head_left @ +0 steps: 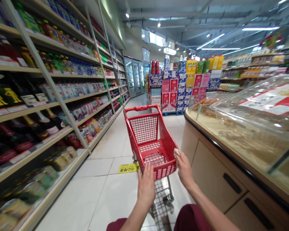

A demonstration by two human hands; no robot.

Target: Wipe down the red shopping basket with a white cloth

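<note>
A red plastic shopping cart [165, 171] stands in the aisle with its near end close to me and its handle at the far end. Its basket holds nothing that I can see. My left hand [146, 185] lies on the near left corner of the basket, fingers stretched out and flat against the edge. At the near right corner, my right hand [184, 170] is closed on a small whitish cloth [176, 153] and presses it to the basket's side rim. Part of the cloth is hidden by the fingers.
Tall shelves of bottles and cans [74, 77] line the left. To the right runs a counter with a clear cover [250, 109]. Stacked drink boxes [170, 96] stand ahead, with glass-door fridges [135, 75] behind. A yellow floor sign [128, 168] lies beside the cart.
</note>
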